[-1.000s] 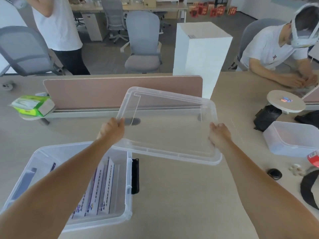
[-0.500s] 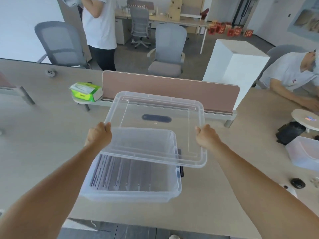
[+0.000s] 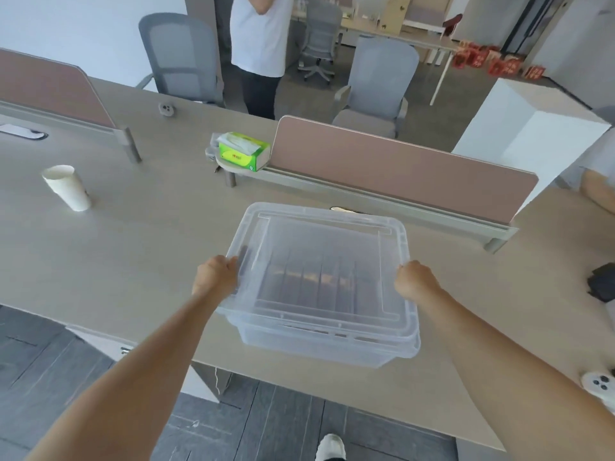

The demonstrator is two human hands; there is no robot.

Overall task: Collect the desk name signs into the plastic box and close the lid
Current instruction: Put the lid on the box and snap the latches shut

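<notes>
Left hand [image 3: 215, 276] clamps the lid [image 3: 321, 261] at its left edge, right hand [image 3: 417, 282] clamps its right edge, fingers curled tight on the rim. The lid sits atop the clear plastic box [image 3: 319, 341] near the desk's [image 3: 133, 261] front edge. Name signs [image 3: 316, 281] show through, blurred, their print unreadable. Beyond: green tissue pack [image 3: 244, 151], lettering illegible, and paper cup [image 3: 68, 188].

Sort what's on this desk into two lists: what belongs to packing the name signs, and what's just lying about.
Part of the job:
- plastic box
- lid, sitting on the box
- desk name signs, seen through the lid
- left hand and right hand, gripping the lid's sides

Just lying about:
- paper cup
- tissue pack
- black item at the right edge
</notes>
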